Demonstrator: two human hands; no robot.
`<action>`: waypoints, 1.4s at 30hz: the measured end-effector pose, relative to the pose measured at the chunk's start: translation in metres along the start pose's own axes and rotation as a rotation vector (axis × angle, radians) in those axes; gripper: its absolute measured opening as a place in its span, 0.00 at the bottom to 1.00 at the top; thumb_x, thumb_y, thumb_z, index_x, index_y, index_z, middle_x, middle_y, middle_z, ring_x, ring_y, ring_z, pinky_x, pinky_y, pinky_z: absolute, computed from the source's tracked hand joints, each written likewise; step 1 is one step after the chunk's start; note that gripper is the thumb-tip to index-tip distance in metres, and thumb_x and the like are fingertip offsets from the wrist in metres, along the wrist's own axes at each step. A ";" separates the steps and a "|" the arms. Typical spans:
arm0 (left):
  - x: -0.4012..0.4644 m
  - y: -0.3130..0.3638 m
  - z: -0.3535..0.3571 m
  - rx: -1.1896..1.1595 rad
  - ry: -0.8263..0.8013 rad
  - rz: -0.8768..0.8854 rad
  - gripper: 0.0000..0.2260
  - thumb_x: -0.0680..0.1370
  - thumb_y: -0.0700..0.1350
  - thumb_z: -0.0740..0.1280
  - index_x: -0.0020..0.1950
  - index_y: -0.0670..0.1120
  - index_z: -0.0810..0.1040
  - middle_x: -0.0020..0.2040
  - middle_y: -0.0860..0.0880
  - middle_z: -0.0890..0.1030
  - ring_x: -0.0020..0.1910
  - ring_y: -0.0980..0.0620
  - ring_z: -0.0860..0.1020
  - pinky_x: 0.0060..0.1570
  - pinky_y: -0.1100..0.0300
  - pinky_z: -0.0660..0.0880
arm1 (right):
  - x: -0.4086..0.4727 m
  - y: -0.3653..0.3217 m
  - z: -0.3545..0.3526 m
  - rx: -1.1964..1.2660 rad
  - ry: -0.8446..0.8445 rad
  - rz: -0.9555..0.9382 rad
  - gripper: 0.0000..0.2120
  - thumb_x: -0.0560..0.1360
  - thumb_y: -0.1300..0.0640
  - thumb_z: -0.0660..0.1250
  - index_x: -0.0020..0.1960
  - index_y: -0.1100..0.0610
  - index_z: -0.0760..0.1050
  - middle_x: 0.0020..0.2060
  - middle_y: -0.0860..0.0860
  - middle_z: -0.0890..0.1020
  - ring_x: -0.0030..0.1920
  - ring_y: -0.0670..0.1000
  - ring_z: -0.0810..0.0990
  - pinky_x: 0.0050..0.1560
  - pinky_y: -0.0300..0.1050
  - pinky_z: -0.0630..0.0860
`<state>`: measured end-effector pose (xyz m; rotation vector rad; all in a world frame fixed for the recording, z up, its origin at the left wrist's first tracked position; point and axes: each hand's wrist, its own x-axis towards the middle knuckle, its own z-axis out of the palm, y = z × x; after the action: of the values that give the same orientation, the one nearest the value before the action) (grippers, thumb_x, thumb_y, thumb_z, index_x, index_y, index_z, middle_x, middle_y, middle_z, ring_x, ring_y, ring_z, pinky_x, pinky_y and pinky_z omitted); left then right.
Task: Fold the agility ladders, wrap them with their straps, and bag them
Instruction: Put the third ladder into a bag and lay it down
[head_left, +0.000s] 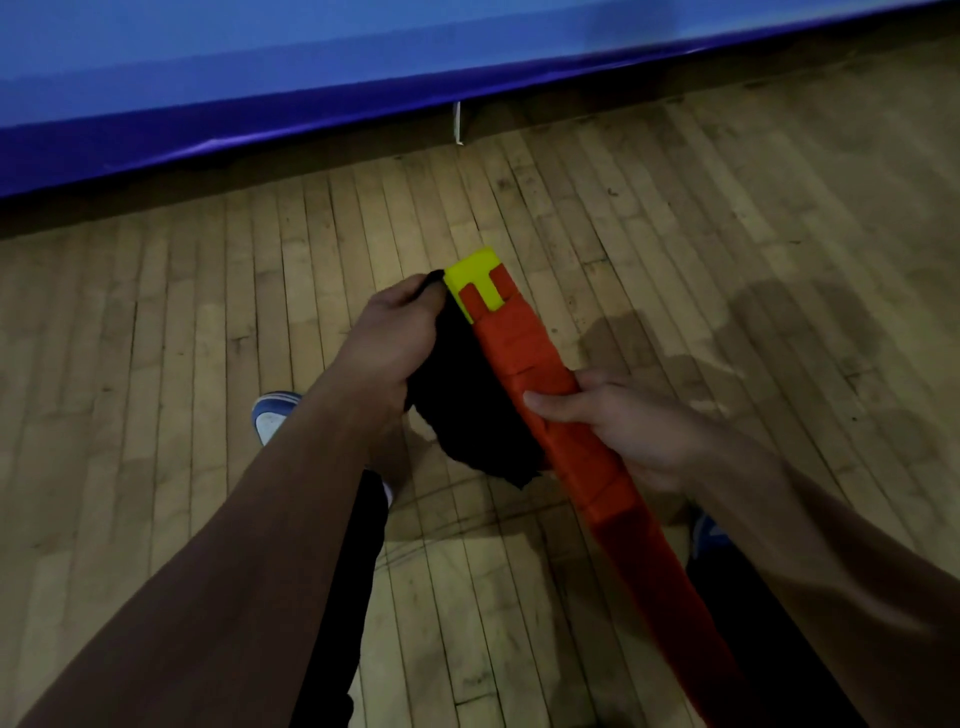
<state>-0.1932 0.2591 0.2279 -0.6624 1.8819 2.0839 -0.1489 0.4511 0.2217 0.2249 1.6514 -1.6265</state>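
Folded agility ladder (540, 379), one stack of orange rungs with a single yellow end piece (475, 275), is held above a wooden gym floor (727, 234). Right hand (618, 421) curls its fingers (550, 402) round the stack's middle; left hand (397, 335) pinches one black bag (467, 405) touching the stack's left edge. Blue wall padding (260, 93) borders the open floor beyond. Two shoes are visible below.

No legible text, label, brand, number or sign appears in this view. The stacked orange ladder rungs (540, 384), their yellow end piece (475, 275) and the black bag (467, 405) carry no readable marking; the blue wall padding (260, 78) is likewise plain.
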 end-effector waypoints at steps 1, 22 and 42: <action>0.000 0.000 0.000 -0.022 0.031 0.003 0.08 0.82 0.46 0.64 0.47 0.49 0.83 0.37 0.48 0.84 0.37 0.51 0.83 0.41 0.57 0.80 | 0.000 0.000 0.001 -0.012 -0.013 0.007 0.11 0.77 0.54 0.69 0.54 0.60 0.80 0.44 0.59 0.84 0.44 0.56 0.83 0.46 0.50 0.81; -0.011 -0.013 0.010 0.533 -0.310 0.585 0.06 0.80 0.44 0.67 0.45 0.53 0.80 0.38 0.57 0.82 0.39 0.58 0.81 0.38 0.66 0.75 | 0.028 0.039 0.003 -0.454 0.142 0.265 0.11 0.77 0.56 0.67 0.39 0.55 0.69 0.37 0.50 0.74 0.36 0.49 0.74 0.35 0.42 0.67; -0.027 -0.059 0.050 0.285 -0.382 -0.456 0.21 0.78 0.60 0.66 0.54 0.43 0.79 0.38 0.47 0.84 0.35 0.51 0.83 0.36 0.61 0.79 | 0.036 0.020 -0.025 0.419 0.534 0.236 0.16 0.83 0.49 0.58 0.61 0.58 0.78 0.51 0.59 0.84 0.48 0.58 0.85 0.37 0.48 0.83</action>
<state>-0.1499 0.3194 0.1930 -0.5174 1.5867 1.4968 -0.1708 0.4632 0.1808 1.1042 1.5507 -1.8066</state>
